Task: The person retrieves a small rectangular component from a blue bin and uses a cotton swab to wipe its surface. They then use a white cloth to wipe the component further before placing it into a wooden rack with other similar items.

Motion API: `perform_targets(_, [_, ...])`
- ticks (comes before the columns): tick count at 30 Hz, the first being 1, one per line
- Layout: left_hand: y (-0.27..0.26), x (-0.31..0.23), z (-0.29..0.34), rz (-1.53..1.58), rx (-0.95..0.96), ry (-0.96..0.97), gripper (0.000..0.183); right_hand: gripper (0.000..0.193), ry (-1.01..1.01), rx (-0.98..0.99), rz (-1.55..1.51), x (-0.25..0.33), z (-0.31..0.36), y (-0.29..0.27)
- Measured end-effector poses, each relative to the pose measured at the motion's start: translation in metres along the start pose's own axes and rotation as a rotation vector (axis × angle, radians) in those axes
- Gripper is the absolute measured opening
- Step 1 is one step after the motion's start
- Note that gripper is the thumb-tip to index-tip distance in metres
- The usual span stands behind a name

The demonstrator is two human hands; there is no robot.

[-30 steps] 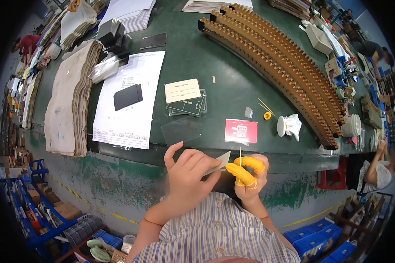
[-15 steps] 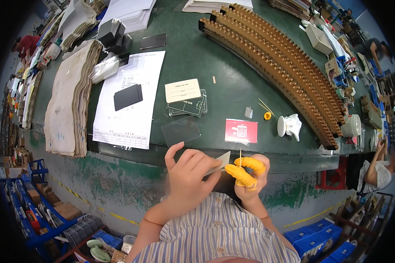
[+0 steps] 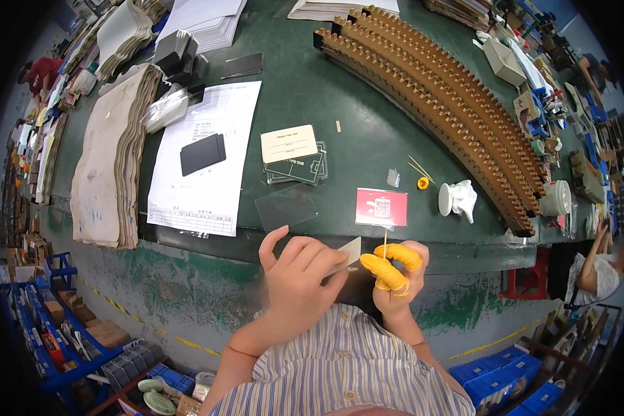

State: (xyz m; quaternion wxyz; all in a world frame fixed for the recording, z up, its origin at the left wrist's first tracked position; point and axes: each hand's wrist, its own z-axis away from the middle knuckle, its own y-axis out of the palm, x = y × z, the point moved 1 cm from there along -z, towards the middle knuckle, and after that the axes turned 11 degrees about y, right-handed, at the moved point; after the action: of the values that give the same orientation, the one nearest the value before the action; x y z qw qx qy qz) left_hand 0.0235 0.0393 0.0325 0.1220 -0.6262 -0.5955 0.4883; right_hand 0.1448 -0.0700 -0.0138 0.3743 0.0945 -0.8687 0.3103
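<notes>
Pale card (image 3: 351,254) tilted, pinched between thumb and fingers of left hand (image 3: 300,272), near green bench's (image 3: 367,104) front edge. Right hand (image 3: 401,279), at the card's 4 o'clock, grips thin stick (image 3: 385,241) near-upright between yellow-covered fingertips (image 3: 383,270). From the card: red card (image 3: 369,197) at 1 o'clock, transparent sheet (image 3: 286,208) at 10, cream card (image 3: 288,143) at 11.

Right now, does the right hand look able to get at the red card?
Probably yes: the red card lies on the green table just beyond the right hand, with nothing visible blocking it. However, that hand pinches a thin stick between yellow finger cots, which may hinder picking up.
</notes>
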Motion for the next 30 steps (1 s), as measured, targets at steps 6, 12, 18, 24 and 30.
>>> perform_targets(6, [0.001,0.0,-0.002,0.006,-0.014,-0.013,0.018,0.017,0.024,-0.021,0.028,-0.008,0.001,0.001])
perform_targets(12, [-0.001,0.0,-0.003,0.008,-0.007,-0.031,0.017,0.04,0.195,-0.078,0.126,-0.042,-0.021,-0.001])
perform_targets(18, [-0.001,0.004,-0.005,0.016,0.002,-0.043,0.017,0.039,0.086,0.105,0.305,-0.052,-0.031,0.0])
perform_targets(24, [0.001,0.01,-0.002,0.02,0.005,-0.043,0.018,0.036,-0.045,0.188,0.391,-0.05,-0.032,0.003])
perform_targets(30, [0.001,0.012,-0.002,0.027,0.009,-0.044,0.018,0.037,-0.068,0.194,0.433,-0.05,-0.033,0.004])
